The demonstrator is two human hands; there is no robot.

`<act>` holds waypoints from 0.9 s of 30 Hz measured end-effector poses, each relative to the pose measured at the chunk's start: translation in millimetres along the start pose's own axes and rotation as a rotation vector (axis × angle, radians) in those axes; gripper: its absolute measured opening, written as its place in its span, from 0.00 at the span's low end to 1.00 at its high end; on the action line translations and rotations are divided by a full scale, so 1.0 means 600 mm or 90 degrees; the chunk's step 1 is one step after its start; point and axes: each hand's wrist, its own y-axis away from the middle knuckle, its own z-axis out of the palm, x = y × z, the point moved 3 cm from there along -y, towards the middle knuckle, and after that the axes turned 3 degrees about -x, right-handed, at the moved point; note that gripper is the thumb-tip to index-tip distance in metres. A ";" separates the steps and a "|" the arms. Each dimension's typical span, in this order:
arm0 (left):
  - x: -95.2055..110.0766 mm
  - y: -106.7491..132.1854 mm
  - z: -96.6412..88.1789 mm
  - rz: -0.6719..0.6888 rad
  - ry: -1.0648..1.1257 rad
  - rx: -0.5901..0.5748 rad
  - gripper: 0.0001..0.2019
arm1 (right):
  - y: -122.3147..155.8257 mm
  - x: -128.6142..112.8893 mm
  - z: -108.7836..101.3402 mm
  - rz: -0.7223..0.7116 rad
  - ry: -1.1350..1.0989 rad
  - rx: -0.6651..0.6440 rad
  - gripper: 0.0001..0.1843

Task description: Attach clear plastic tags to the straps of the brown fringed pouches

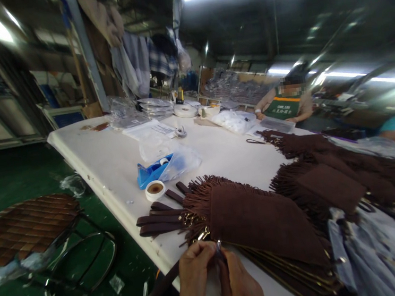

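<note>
Both my hands meet at the table's near edge, fingers pinched together. My left hand [192,277] and my right hand [240,288] close on a small metal clasp [218,246] joined to a dark brown strap [163,287] that hangs off the edge. Just beyond them lies a stack of brown fringed suede bags [259,219] with gold hardware. Several loose brown straps [160,216] lie to the left of the stack.
A white table [113,162] carries a tape roll [155,190], a blue tool in a clear bag [166,167], more fringed bags [328,171] and grey cloth [373,251]. A person in a green apron [283,105] works at the far end. A woven-seat chair [29,233] stands at left.
</note>
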 end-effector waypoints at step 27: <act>-0.018 -0.006 0.007 -0.208 0.162 0.000 0.06 | -0.007 0.031 0.008 0.253 -0.476 -0.020 0.25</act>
